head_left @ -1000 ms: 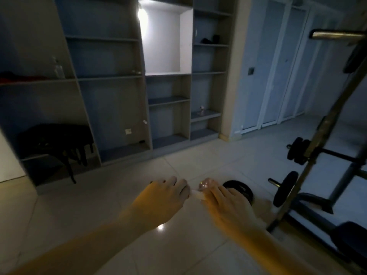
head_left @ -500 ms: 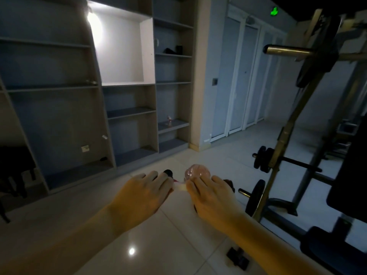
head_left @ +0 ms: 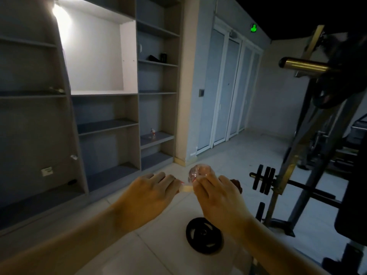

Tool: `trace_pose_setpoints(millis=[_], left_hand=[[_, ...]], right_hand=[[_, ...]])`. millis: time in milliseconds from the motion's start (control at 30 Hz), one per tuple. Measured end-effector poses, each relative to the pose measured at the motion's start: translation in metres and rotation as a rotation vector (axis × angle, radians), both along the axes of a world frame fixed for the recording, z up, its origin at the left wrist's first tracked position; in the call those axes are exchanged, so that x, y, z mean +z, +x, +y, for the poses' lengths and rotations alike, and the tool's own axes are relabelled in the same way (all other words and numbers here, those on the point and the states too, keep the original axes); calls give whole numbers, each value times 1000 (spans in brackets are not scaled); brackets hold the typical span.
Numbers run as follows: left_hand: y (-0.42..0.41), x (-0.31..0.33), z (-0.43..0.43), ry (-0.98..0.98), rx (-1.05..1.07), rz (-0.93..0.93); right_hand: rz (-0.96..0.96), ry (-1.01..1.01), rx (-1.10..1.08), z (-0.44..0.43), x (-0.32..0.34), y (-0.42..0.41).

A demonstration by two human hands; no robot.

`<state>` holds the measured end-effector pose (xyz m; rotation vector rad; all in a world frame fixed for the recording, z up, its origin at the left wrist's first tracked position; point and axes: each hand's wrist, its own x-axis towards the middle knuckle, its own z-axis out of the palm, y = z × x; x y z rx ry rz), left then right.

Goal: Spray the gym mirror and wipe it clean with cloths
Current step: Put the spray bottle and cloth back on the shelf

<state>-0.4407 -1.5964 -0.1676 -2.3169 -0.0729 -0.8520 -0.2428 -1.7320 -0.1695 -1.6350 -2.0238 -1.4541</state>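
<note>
Dim gym, shelving point(head_left: 107, 124) behind, no mirror visible. Right hand point(head_left: 218, 199) grips clear bottle point(head_left: 199, 171); left hand point(head_left: 151, 197) pinches its pale end point(head_left: 187, 188), probably the nozzle. Likely readying sprayer; next, find mirror.

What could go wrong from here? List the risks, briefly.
1. A black weight plate lies flat on the tiled floor just below the hands. In this dim light it could trip the person.
2. The barbell end juts out high on the right, so turning that way may mean a bump.
3. The right hand holds a clear bottle and the left hand pinches a white piece beside it. A slip could drop the bottle onto the tiles.
</note>
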Motion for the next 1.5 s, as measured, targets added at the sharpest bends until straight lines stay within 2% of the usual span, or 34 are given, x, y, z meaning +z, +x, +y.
trace_pose_setpoints(millis=[367,700,933,1067,1233,1500], left_hand=[[84,-3,178,-1,114,36],[189,13,375,95,213,85],[247,9,498,-40,298,51],[274,0,573,-91,263,-8],[298,-1,691,-49,220,58],[333,31,877,12,155,44]], right_hand=[[49,141,60,188,-13,80],[80,20,144,414,-10,209],[30,90,238,545,-2,267],[33,79,249,621,-7,293],[64,69,248,730,-10,321],[55,118,206,913,10,349]])
